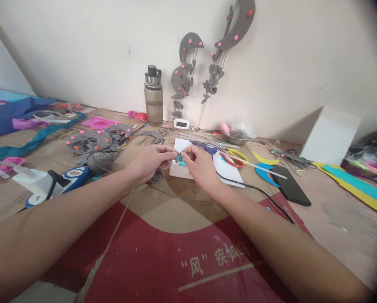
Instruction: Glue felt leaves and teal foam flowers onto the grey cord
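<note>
The left hand (pixel 149 163) and the right hand (pixel 201 166) are meeting above the middle of the desk (pixel 330 210), each pinching a small teal piece (pixel 179 158) between thumb and finger. The piece, perhaps flower-shaped, is being partly hidden by the hands, and its outline is not showing clearly. Behind and beneath, a white sheet (pixel 228 169) is lying flat, with scissors (pixel 234 158) resting across its far right edge. A loose coil of grey yarn (pixel 156 177) is lying just below the left hand; a larger yarn ball (pixel 100 162) is sitting farther left, near a white plug (pixel 33 180). To the right, a black phone (pixel 292 187) is lying beside a blue crescent (pixel 267 173) and a yellow crescent (pixel 266 158). At the back, a water bottle (pixel 154 105) is standing upright near a small clock (pixel 181 123), while grey moon ornaments (pixel 191 42) are hanging against the wall (pixel 90 50).
</note>
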The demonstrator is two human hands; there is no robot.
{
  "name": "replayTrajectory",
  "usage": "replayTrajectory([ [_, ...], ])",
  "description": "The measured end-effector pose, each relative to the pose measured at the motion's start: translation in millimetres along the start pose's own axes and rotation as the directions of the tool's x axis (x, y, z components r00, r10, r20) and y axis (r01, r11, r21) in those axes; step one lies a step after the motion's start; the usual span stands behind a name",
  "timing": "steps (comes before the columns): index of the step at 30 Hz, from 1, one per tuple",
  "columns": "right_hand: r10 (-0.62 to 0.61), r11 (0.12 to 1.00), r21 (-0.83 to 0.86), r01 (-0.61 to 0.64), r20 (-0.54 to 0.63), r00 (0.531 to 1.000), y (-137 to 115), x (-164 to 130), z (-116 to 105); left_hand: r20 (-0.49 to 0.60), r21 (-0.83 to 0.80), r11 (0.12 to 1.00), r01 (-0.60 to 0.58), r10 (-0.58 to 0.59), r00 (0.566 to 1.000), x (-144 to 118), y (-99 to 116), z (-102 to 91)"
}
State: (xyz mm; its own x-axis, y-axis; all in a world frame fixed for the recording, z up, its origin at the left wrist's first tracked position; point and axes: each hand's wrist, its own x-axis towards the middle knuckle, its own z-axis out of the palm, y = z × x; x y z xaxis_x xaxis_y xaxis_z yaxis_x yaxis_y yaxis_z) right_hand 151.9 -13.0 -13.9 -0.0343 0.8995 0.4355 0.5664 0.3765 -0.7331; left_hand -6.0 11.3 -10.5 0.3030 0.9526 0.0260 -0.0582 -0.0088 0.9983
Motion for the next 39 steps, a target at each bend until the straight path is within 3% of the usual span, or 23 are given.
replayTrajectory([
  [4,0.021,0.998,-0.053,-0.023,-0.039,0.999,4.6,2.9,0.3,0.102,-0.082,0.994,0.07,-0.061,0.993,1.5,0.5,-3.0],
  [9,0.004,0.996,-0.091,-0.008,-0.04,0.999,7.0,3.4,1.3,0.12,-0.141,0.984,0.104,-0.087,0.989,2.3,1.8,-5.5],
  [12,-0.018,0.993,-0.116,0.015,-0.025,1.0,6.0,2.2,1.8,0.123,-0.095,0.991,0.089,-0.077,0.989,3.2,0.9,-6.5],
  [20,-0.108,0.983,-0.15,0.109,0.014,0.994,0.6,-2.7,3.5,0.049,0.157,0.987,0.034,-0.042,0.998,0.1,2.9,-2.4],
  [28,-0.072,0.997,-0.024,0.073,0.05,0.996,2.2,-6.2,5.9,-0.099,0.163,0.987,-0.001,0.017,0.995,4.9,-0.4,-6.7],
  [39,-0.059,0.998,-0.013,0.06,0.061,0.996,8.6,-6.1,8.5,-0.173,0.2,0.976,-0.087,0.122,0.977,7.7,1.1,-13.8],
])
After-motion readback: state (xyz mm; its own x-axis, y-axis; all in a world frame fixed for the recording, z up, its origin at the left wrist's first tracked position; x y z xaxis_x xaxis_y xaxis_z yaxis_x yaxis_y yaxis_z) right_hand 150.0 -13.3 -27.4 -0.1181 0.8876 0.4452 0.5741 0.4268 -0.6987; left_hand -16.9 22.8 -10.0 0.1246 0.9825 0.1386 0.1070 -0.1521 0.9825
